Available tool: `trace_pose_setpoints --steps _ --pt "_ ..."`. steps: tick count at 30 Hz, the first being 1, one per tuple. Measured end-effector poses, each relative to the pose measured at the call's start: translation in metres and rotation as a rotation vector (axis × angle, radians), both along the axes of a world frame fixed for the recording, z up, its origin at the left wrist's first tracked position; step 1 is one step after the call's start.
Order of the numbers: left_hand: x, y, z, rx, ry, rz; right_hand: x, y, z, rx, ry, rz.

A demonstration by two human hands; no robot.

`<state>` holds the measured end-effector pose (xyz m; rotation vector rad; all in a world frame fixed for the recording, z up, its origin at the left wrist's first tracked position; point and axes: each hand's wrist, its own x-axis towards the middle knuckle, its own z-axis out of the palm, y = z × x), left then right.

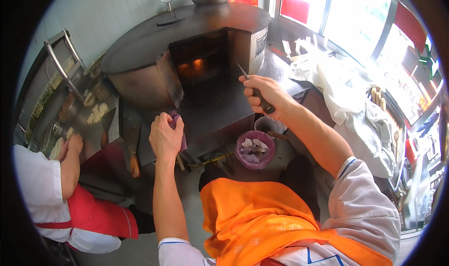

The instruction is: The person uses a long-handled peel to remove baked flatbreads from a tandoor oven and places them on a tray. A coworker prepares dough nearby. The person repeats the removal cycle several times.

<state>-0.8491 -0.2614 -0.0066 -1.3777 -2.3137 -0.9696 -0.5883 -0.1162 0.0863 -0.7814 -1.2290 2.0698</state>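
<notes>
My left hand is closed around a folded purple cloth at the front left of the oven's dark metal ledge. In my right hand is a pointed metal tool with a dark handle, its tip directed up and to the left. Beyond both hands stands a large round metal oven with its front opening facing me. An orange glow shows deep inside; the rest of the interior is too dark to make out.
A co-worker's hands handle dough at the left counter, near pieces of dough and a spatula. Another broad-bladed tool lies nearer me. A pink waste basket stands below the ledge. White cloth covers part of the right counter.
</notes>
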Motion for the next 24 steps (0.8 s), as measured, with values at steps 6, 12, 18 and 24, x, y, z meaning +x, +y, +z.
trace_pose_setpoints --steps 6,12,18,24 --pt "0.001 0.000 0.001 0.006 -0.015 0.002 0.008 -0.009 -0.029 0.125 -0.080 -0.003" --pt "0.001 0.001 0.001 -0.010 -0.006 0.003 0.060 -0.040 -0.035 0.145 -0.098 0.110" --pt "0.000 0.002 0.001 -0.013 -0.007 0.018 0.128 -0.075 -0.030 0.054 -0.069 0.192" --pt "0.000 0.002 -0.002 -0.002 0.020 0.024 0.174 -0.086 -0.022 -0.136 -0.144 0.248"
